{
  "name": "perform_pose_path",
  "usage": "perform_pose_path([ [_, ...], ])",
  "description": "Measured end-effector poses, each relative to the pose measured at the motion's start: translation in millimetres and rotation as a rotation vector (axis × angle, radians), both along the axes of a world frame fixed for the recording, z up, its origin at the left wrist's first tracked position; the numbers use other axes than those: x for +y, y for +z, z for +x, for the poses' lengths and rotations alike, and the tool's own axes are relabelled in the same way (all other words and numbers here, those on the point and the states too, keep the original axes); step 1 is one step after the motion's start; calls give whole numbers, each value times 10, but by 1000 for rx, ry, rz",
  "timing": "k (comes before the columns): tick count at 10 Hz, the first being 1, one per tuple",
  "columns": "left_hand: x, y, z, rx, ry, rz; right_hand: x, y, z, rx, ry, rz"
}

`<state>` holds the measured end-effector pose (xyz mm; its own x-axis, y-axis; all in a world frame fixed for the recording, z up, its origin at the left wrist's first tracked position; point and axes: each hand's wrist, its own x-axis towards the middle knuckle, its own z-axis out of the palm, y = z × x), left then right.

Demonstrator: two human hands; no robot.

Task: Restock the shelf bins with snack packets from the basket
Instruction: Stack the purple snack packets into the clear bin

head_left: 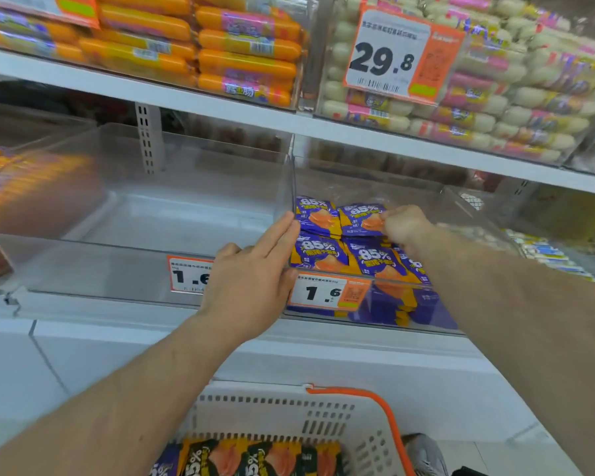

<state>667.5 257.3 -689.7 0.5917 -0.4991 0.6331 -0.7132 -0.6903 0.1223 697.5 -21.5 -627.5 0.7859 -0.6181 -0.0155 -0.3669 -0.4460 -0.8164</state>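
The right hand [404,225] reaches into the clear bin [409,197] on the shelf. Its grip is pinched on a purple snack packet [359,219] at the back of the bin, probably to set it neatly in a row with the others. The left hand [251,276] has straight fingers [279,231] that lie along the clear wall between two bins, likely to keep the bin steady. It holds nothing.

The packets are small, flat and shiny. They are purple with a big "85%" and an orange picture. Four or so lie face up in the bin, close together. The bin to the left [152,214] looks empty. More packets, some purple and some black, wait in the white basket [289,413] below.
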Motion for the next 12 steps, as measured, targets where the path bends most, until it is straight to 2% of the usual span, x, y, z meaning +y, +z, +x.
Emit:
perform_pose_path([
  [4, -6, 13, -15, -6, 4, 4, -27, -144, 100, 183, 32, -317],
  [6, -4, -9, -14, 8, 11, 14, 23, -135, 117, 331, 13, -595],
  [7, 6, 49, -49, 47, -17, 16, 51, -87, 89, 380, 36, -632],
  [8, 22, 93, -58, 212, -34, -57, 129, -12, -3, 333, -46, -633],
  [9, 115, 170, -119, 123, -119, -249, 380, 69, -198, -1, -132, -722],
  [10, 228, 156, -195, -94, -203, -189, 831, 58, -519, -579, 6, -885],
  [11, 407, 18, -333, 186, -269, 92, 1304, -241, -855, -859, 206, -844],
  [12, 691, -335, -322, 591, -109, 498, 1726, -855, -1096, -805, 295, -646],
])
